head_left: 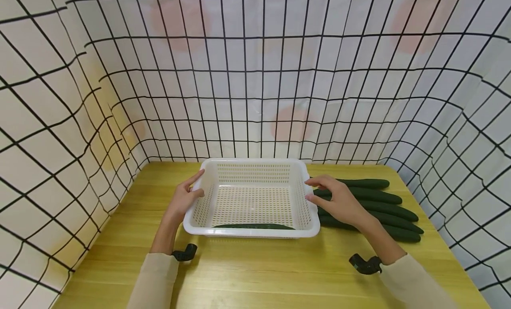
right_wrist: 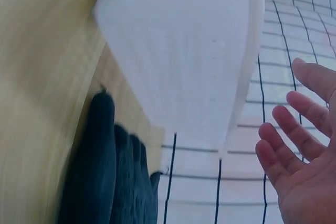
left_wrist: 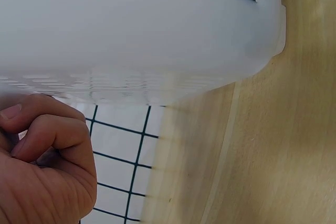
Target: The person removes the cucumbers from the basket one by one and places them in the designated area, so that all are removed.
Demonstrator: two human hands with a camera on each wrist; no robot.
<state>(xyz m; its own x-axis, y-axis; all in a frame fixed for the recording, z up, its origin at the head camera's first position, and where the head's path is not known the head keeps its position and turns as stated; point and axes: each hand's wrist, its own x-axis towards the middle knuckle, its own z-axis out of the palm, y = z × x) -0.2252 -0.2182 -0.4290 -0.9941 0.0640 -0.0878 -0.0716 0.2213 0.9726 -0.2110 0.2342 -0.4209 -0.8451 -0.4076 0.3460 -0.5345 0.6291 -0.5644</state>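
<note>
A white plastic basket [head_left: 255,233] with slotted walls is on the wooden table, one dark green cucumber [head_left: 255,226] lying inside along its near wall. My left hand [head_left: 184,197] grips the basket's left rim, thumb near the top edge; the left wrist view shows its fingers [left_wrist: 58,129] curled beside the wall. My right hand [head_left: 337,200] is at the right rim, fingers spread and relaxed. In the right wrist view that hand [right_wrist: 307,156] appears apart from the basket, holding nothing. Several more cucumbers [head_left: 383,211] lie side by side beneath and beyond the right hand.
The wooden table [head_left: 247,273] extends in front of the basket and to its left. A black wire grid [head_left: 263,96] over white sheeting encloses the back and both sides. A dark wrist device [head_left: 185,252] is beside the left cuff, another [head_left: 365,264] beside the right.
</note>
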